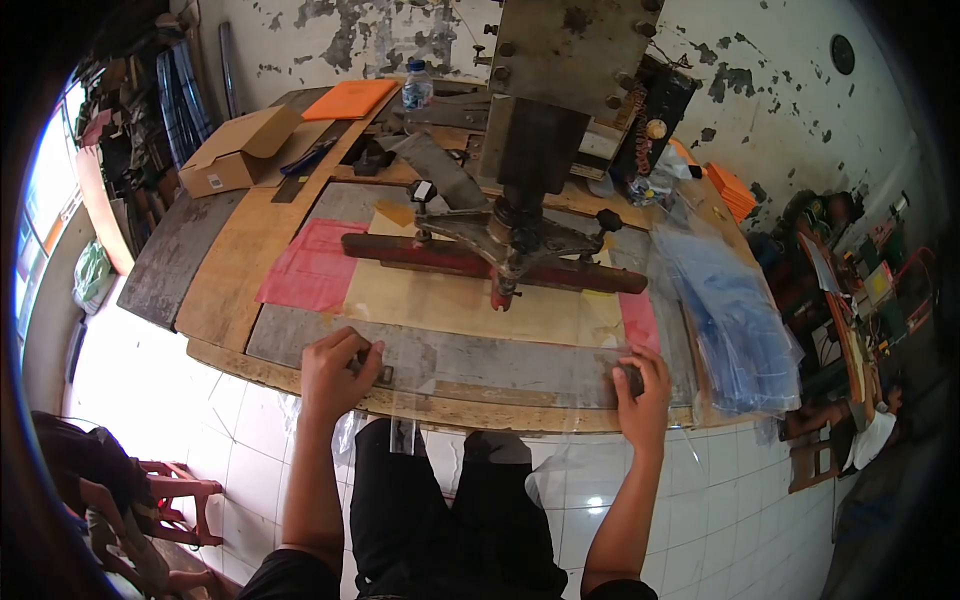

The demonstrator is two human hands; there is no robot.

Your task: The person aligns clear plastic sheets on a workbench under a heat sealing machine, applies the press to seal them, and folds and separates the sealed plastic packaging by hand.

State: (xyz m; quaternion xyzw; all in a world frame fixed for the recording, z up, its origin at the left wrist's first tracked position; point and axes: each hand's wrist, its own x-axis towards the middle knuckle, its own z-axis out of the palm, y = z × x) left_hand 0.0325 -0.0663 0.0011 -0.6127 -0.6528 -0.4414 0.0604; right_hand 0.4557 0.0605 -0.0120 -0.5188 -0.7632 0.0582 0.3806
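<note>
My left hand (340,370) is at the table's front edge with thumb and fingers curled together, by a small dark metal piece (386,375). On the right, my right hand (642,385) is curled round a dark object too small to name. Clear plastic sheet (500,375) seems to lie between the hands; its edges are hard to see. Beyond them a press with a long red bar (400,252) stands over a cream sheet (450,315), with pink sheets at its left (315,265) and right (638,318).
A pile of clear bluish plastic sheets (735,320) lies at the right. An open cardboard box (235,150), an orange pad (350,98) and a plastic bottle (417,88) are at the back left. People sit at both sides, partly visible.
</note>
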